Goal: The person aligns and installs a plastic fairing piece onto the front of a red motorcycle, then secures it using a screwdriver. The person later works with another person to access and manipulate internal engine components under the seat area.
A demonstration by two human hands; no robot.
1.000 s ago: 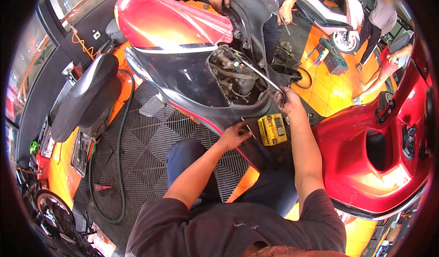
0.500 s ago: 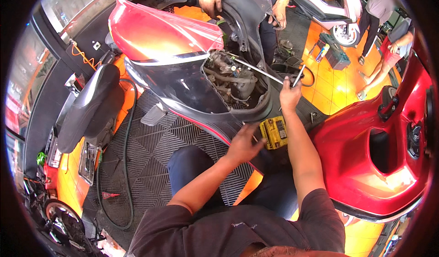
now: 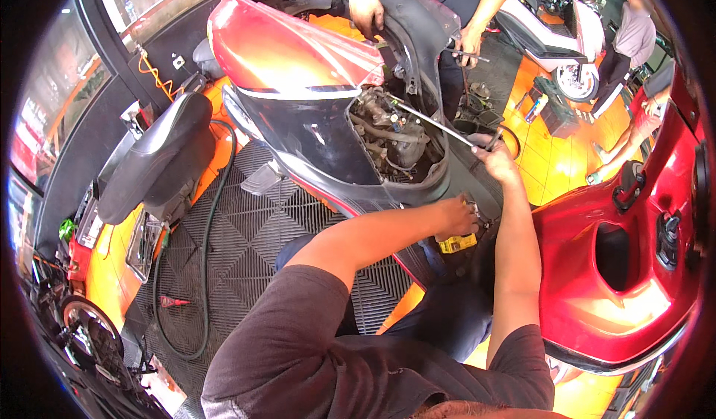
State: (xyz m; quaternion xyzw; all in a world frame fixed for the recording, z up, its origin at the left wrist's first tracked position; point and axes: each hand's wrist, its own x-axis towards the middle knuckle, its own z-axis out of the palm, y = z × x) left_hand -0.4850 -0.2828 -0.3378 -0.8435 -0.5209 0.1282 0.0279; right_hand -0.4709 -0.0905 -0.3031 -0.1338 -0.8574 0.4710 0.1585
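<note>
My right hand (image 3: 498,162) is closed round the handle end of a long T-handle wrench (image 3: 436,123). Its silver shaft slants up and left, the far tip among the exposed engine parts (image 3: 395,134) in the scooter's side opening. My left hand (image 3: 455,219) reaches across to the right, over a yellow box (image 3: 458,244) beside the scooter's dark footboard. Its fingers are curled at the top of the box; whatever they pinch is too small to make out. The partly stripped scooter (image 3: 302,132) with red and black panels stands before me.
Across the scooter, another person's hand (image 3: 365,10) rests on the frame, and the other (image 3: 468,46) holds a thin dark tool. A red body panel (image 3: 589,299) stands close on my right. At left are a removed seat (image 3: 160,158) and a dark hose (image 3: 207,270) on ribbed matting.
My left hand has moved right, from the scooter's lower edge to over the yellow box. The wrench stays in my right hand, its handle turned. The view has shifted somewhat.
</note>
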